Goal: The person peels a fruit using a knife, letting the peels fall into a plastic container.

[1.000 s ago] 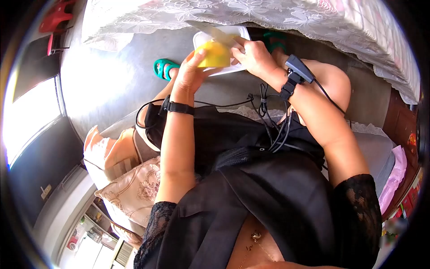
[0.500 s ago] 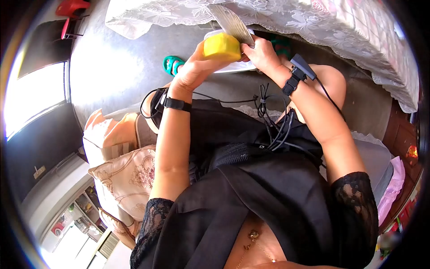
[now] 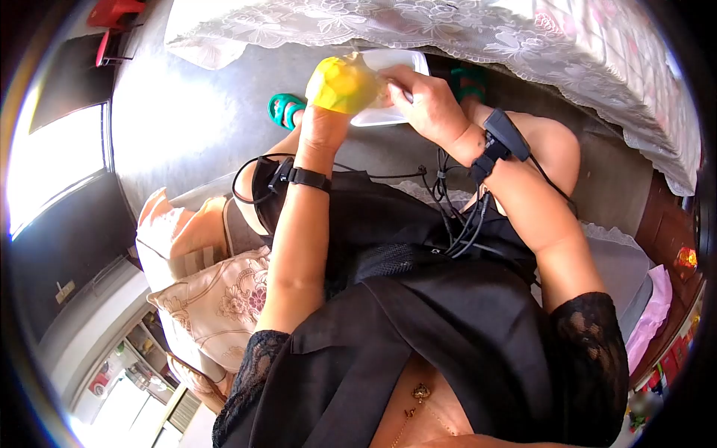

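Note:
A yellow, faceted object (image 3: 336, 84) rests in my left hand (image 3: 327, 128), raised above the floor; its right side is smeared by motion. The fingers of that hand are mostly hidden behind it. Close to its right side, my right hand (image 3: 432, 106) is closed round a thin tool, of which a small dark end (image 3: 408, 97) shows at the fingers. The tool's blade is blurred or hidden. Below both hands stands a white plastic tub (image 3: 413, 64), partly covered by them.
A lace-covered table (image 3: 478, 30) runs along the top. Black cables (image 3: 452, 216) hang over my lap between the wrist straps. Green sandals (image 3: 281, 110) are on the grey floor. A patterned cushion (image 3: 224, 291) lies at the left, and a red stool (image 3: 116, 13) stands far off.
The yellow object has moved a little left and has turned in my left hand. My right hand has turned, and the broad ridged blade no longer shows clearly. More of the tub is visible.

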{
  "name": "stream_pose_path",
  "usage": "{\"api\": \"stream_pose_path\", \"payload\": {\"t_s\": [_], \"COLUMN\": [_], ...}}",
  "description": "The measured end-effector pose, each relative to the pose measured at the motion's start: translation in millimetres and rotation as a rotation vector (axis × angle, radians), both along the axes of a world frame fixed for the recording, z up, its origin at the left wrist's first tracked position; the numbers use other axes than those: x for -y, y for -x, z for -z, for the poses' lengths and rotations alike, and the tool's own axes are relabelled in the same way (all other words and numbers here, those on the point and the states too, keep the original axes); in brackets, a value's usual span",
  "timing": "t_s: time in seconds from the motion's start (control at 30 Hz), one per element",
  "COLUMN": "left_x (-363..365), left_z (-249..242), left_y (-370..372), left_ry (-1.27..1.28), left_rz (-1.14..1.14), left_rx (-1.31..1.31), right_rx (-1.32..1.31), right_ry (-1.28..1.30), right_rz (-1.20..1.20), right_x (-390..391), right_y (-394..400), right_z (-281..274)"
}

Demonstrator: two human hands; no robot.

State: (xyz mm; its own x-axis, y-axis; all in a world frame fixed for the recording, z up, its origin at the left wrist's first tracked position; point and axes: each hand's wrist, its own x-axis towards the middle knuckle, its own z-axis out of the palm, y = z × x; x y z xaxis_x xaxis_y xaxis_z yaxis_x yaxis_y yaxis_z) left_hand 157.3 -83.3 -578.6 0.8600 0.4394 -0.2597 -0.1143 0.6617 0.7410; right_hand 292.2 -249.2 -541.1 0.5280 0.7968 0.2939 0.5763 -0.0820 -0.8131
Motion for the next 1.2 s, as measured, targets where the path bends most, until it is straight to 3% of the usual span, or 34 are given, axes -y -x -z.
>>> {"api": "stream_pose_path", "payload": {"t_s": [0.27,0.57,0.67,0.83,0.93,0.97,1.2], "left_x": [-2.0,5.0,6.2,7.1,8.4,7.6,9.6], "left_z": [15.5,27.8,32.2,26.1,24.2,22.0,29.7], "left_y": [4.9,8.5,10.6,13.2,12.7,5.4,4.9], "left_ry": [0.319,0.259,0.249,0.251,0.227,0.225,0.279], "left_rz": [-0.041,-0.003,-0.004,0.006,0.004,0.021,-0.007], "left_rx": [0.060,-0.012,-0.007,0.013,-0.048,-0.067,-0.142], "right_rx": [0.149,0.033,-0.054,-0.167,0.005,-0.070,0.055], "right_ry": [0.017,-0.010,0.130,-0.205,0.087,0.162,0.261], "right_rz": [-0.026,-0.004,0.066,0.068,-0.035,0.008,0.085], "right_x": [10.4,10.3,9.5,11.0,9.9,12.3,4.9], "right_y": [4.6,8.8,7.0,2.4,-2.4,-2.6,6.6], "right_z": [-8.1,2.6,3.7,-53.3,7.0,13.9,33.9]}}
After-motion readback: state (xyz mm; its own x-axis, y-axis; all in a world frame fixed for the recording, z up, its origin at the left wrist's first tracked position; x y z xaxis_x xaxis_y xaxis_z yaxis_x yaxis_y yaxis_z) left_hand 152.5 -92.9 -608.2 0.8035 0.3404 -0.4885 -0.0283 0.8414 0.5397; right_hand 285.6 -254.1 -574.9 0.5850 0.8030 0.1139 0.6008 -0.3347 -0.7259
